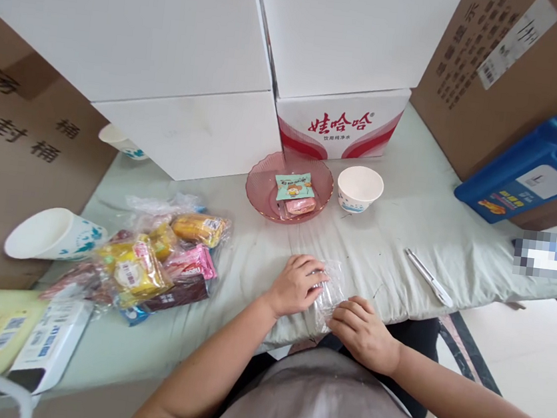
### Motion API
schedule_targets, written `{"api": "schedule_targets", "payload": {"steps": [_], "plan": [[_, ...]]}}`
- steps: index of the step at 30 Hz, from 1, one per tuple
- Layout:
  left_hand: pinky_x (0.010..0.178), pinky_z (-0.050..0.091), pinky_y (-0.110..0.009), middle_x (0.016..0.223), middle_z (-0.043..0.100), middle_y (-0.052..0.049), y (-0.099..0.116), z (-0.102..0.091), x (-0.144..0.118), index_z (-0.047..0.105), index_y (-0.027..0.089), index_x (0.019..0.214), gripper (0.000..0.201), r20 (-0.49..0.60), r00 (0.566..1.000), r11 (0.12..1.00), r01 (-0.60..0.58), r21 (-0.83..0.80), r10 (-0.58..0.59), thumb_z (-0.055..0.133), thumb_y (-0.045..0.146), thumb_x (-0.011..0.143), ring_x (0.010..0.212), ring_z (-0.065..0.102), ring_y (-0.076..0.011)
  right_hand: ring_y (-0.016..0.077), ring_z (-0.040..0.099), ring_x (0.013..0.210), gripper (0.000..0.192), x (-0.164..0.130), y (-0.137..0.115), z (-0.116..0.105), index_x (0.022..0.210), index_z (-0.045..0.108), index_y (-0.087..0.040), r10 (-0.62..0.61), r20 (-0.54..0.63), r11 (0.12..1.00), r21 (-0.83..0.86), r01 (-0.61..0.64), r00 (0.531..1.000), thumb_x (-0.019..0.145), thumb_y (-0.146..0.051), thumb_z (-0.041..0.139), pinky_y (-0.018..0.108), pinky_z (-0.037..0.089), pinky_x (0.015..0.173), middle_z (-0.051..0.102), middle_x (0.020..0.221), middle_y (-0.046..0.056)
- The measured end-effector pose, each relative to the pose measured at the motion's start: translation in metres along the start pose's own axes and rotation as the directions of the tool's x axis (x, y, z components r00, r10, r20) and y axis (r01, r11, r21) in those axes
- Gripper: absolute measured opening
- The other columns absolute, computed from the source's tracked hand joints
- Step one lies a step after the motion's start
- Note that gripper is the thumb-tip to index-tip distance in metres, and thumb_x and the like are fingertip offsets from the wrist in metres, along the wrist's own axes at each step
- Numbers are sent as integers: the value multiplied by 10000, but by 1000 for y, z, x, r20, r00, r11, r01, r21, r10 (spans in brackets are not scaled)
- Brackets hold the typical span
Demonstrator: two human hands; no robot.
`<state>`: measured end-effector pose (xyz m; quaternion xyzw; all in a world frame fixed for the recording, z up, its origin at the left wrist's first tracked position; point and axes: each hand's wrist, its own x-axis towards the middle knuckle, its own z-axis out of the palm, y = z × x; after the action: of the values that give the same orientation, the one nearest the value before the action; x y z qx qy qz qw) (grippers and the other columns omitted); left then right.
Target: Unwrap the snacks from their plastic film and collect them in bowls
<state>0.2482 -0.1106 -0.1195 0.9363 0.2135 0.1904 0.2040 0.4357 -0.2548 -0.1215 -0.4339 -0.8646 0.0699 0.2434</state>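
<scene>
Clear plastic wrapper [334, 284]: one, crumpled, on the pale green cloth [390, 245] at the near edge; long axis runs away from the body, front end indeterminate. Left hand [298, 286]: fingers curved over its left side. Right hand [362, 331]: fingers bent on its lower right; pinch or mere press, cannot tell. Step, as judged: two-handed handling of film; next move calls for light, steady fingers. Beyond: pink bowl [259, 190], two packets inside; paper cup [360, 187] just beside.
</scene>
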Motion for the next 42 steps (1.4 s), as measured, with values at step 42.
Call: {"api": "schedule_targets", "payload": {"steps": [42], "plan": [[979, 475, -499, 1200, 560, -129, -8, 5, -1, 543, 175, 1203, 431, -157, 977, 978, 114, -177, -142, 615, 182, 778, 1131, 523, -268, 207, 566, 935, 291, 90, 99, -57, 995, 685, -189, 207, 22, 974, -101, -204, 978, 936, -135, 406, 311, 450, 827, 663, 966, 88]]}}
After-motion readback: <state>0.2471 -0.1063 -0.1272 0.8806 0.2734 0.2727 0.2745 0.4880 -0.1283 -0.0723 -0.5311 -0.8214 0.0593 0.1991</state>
